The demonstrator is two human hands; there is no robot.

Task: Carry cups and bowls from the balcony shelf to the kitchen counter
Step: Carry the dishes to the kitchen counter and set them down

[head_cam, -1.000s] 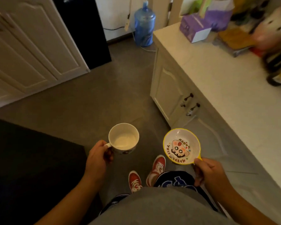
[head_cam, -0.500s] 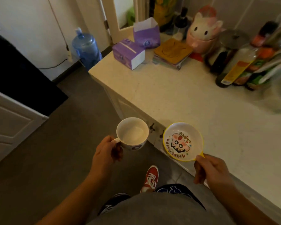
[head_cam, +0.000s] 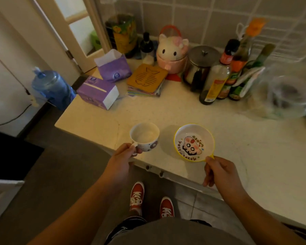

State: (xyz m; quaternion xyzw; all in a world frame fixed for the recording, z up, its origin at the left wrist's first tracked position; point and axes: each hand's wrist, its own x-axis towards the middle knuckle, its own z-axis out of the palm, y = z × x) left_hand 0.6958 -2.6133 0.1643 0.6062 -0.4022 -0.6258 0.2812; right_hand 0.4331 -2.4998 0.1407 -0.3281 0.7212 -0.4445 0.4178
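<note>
Fingers (head_cam: pixel 131 150) of my left hand (head_cam: pixel 119 162) pinch the handle of the white cup (head_cam: pixel 144 137); right hand (head_cam: pixel 220 172) fingers close on the yellow tab of the cartoon bowl (head_cam: pixel 193 142). I see both held over the near edge of the surface (head_cam: pixel 193 112); contact unclear. Purple boxes (head_cam: pixel 98 91), bottles (head_cam: pixel 217 76) sit further back.

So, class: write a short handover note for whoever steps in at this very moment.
Left hand: shut on the white cup by its handle, held over the counter near its front edge.
Right hand: shut on the yellow-rimmed cartoon bowl by its tab handle, over the counter too.
Done: both carried to the counter.
Left: set both down on the bare patch ahead; whether they already touch down is unclear.
</note>
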